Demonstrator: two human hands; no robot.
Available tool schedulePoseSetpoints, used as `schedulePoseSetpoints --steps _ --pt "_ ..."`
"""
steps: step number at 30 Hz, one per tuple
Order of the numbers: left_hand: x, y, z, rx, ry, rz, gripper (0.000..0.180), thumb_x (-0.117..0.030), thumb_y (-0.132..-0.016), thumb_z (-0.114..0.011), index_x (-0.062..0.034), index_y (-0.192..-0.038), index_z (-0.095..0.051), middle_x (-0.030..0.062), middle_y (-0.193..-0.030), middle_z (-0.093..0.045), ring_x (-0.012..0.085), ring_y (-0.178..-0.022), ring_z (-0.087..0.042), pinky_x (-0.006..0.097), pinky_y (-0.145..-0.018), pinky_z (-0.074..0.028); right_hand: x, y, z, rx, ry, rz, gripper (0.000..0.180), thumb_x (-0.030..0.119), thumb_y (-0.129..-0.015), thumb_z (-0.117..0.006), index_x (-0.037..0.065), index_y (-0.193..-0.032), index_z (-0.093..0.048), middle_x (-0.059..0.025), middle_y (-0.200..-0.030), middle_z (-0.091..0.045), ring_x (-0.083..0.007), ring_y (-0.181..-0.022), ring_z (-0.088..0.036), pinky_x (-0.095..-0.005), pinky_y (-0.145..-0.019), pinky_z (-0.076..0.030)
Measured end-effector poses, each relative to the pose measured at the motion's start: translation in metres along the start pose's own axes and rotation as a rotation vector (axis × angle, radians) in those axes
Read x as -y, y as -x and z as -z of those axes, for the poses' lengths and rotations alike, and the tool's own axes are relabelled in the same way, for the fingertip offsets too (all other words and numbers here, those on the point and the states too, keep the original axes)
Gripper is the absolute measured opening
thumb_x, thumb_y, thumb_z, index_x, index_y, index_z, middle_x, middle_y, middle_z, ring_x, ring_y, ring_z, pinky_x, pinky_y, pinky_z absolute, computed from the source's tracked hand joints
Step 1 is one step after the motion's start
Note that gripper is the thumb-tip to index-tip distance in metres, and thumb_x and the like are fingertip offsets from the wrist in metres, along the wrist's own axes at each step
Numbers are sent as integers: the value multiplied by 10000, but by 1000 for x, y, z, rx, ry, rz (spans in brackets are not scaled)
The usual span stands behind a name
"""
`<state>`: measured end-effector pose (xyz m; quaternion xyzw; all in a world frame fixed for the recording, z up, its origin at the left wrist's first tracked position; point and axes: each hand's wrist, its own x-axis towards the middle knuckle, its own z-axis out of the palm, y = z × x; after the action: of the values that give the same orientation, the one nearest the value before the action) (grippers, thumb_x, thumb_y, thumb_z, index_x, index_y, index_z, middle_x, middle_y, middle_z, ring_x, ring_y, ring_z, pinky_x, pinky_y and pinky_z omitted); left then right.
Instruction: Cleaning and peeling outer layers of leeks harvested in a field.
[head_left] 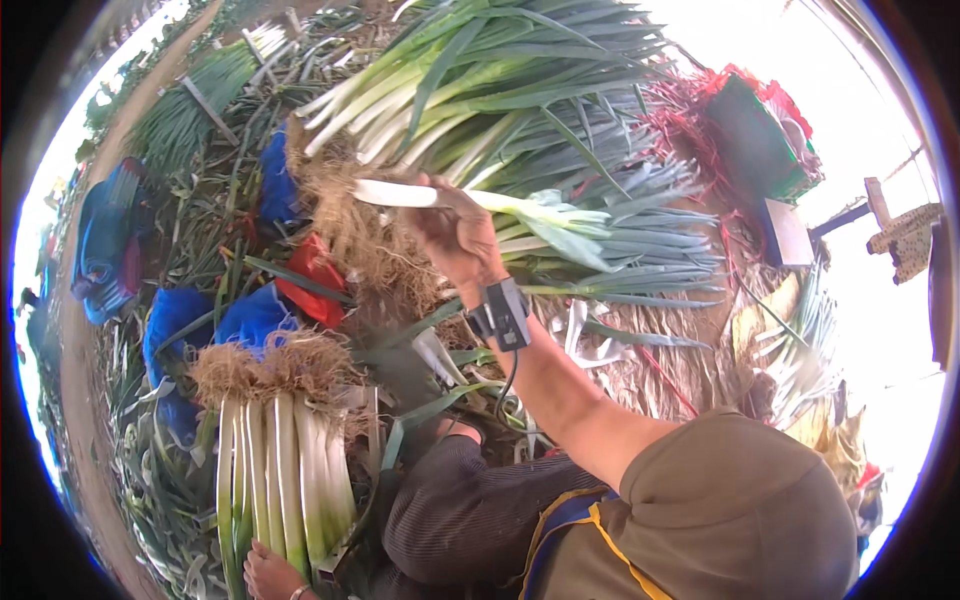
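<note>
The right hand is closed around a single leek, gripping it at mid-stalk. The leek lies roughly level: its white shaft points toward 9 o'clock and its green leaves fan toward 3 o'clock. It is held above a heap of tangled roots and in front of a large pile of leeks at 12 o'clock. A small dark device is strapped at the wrist.

The left hand sits at the lower edge, at 7 o'clock. It touches the base of an upright bundle of leeks, roots uppermost. Its fingers are mostly out of view, so whether it grips the bundle cannot be told.

Red and blue cloth or bags lie between the bundle and the roots. A green crate stands at 2 o'clock.

Risks, as a judgement:
- The one-hand grip sits away from the leafy end. The heavier leaves may tip the leek down and let it slip.
- The upright bundle rests on a narrow base. If the left hand's contact is light, it may lean and fall toward 9 o'clock.
- Loose leaves underfoot may snag the stalk.
</note>
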<state>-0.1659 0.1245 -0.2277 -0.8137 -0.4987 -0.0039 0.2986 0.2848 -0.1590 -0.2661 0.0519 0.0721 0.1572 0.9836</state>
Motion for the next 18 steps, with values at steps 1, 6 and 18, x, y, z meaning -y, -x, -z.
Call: schedulePoseSetpoints --steps 1,6,18 --pt "2 -1 -4 12 9 10 441 -470 -926 -489 -110 -776 -695 87 -792 -675 296 -796 -641 460 -692 -483 -20 9 -24 70 29 -38 122 -65 -849 -580 -6 -952 -553 -134 -1005 -625 -250 -975 -648 -459 -889 -567" --pt "3 1 -15 5 75 55 430 -419 -960 -451 -71 -803 -652 89 -805 -644 288 -832 -610 442 -739 -456 -125 63 -95 429 78 -301 69 -2 -871 -547 51 -914 -555 -84 -991 -591 -220 -983 -609 -445 -887 -549" --pt "2 3 -3 -77 169 110 365 -382 -886 -587 -69 -721 -681 92 -797 -652 275 -819 -600 412 -772 -449 -197 126 -94 724 597 -679 266 -20 -829 -539 56 -1080 -489 -64 -920 -591 -215 -891 -639 -341 -830 -519"
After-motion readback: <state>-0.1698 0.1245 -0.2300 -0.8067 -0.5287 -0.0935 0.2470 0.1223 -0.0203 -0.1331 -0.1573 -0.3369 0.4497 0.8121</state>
